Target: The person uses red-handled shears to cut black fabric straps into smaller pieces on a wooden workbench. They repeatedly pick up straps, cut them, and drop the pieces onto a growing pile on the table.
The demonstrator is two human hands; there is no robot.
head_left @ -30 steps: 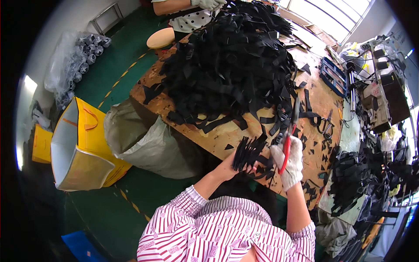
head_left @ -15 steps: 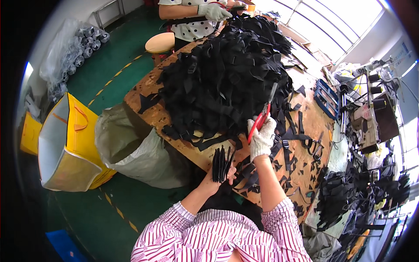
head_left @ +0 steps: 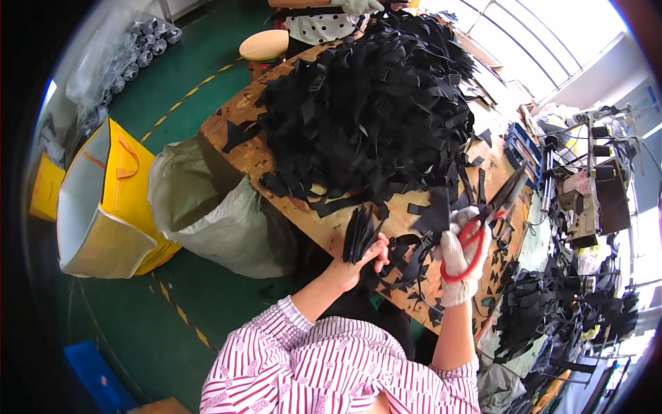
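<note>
Plainly, the left hand (head_left: pixel 343 274) clasps black straps (head_left: pixel 358 237).
Gloved right hand (head_left: pixel 458 261) grips red-handled scissors (head_left: pixel 494 214); beyond both, a heap of black webbing (head_left: pixel 372 124) lies on the tabletop (head_left: pixel 249 165).

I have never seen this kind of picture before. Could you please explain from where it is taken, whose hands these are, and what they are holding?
This is no robot: these are the hands of a person. A wide camera worn on the head looks down, so straight edges bend near the rim. The bare left hand holds a bundle of black strips. The right hand, in a whitish glove, holds red-handled scissors. On the wooden table lies a large heap of black straps. Another person in dotted clothing is at its far side.
</note>
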